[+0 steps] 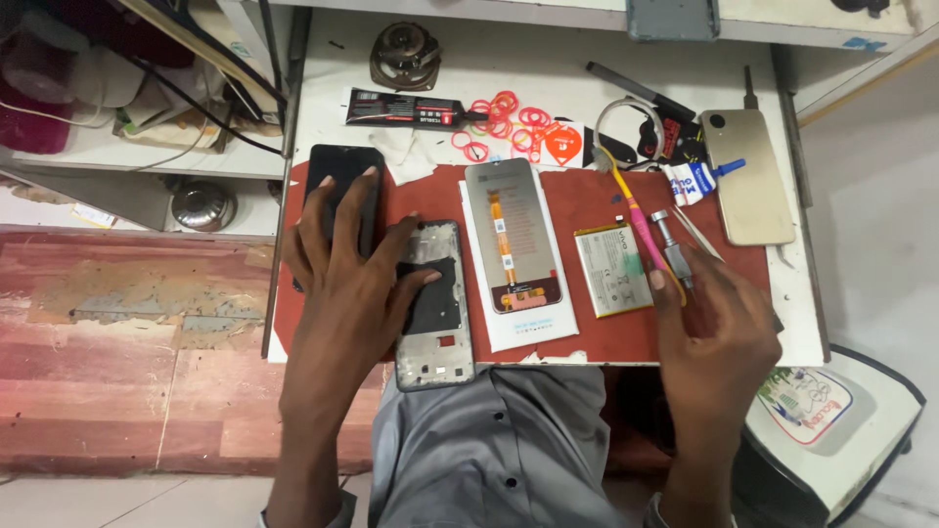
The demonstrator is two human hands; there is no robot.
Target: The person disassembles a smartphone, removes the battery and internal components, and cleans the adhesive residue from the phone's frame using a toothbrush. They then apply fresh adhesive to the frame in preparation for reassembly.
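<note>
Hiding part of the black phone [342, 191] and part of the frame [435, 303], the left hand [347, 264] lies flat on both. Its fingers [367, 200] are spread wide and grasp nothing; they just press down. The thumb reaches across the frame. The frame is grey with a dark middle and many small holes. It lies on the red mat [606, 337], and its near end sticks out over the edge of the desk [548, 54].

The right hand [714, 323] covers the near end of a yellow and pink tool [636, 220]. Its fingers [657, 282] are curled on the tool and grasp it. A small metal tool [673, 244] lies just beside the hand, and its far end goes under the fingers, so it is hard to tell if the hand touches it.

Between the hands a screen [514, 235] lies face down on a white card, with an orange strip down its middle. A battery [611, 269] lies near the right hand. A gold phone [748, 176] rests at the far right of the mat. Pink bands [499, 122] lie in a heap behind the mat. Both arms are cut off at the bottom of the view.
</note>
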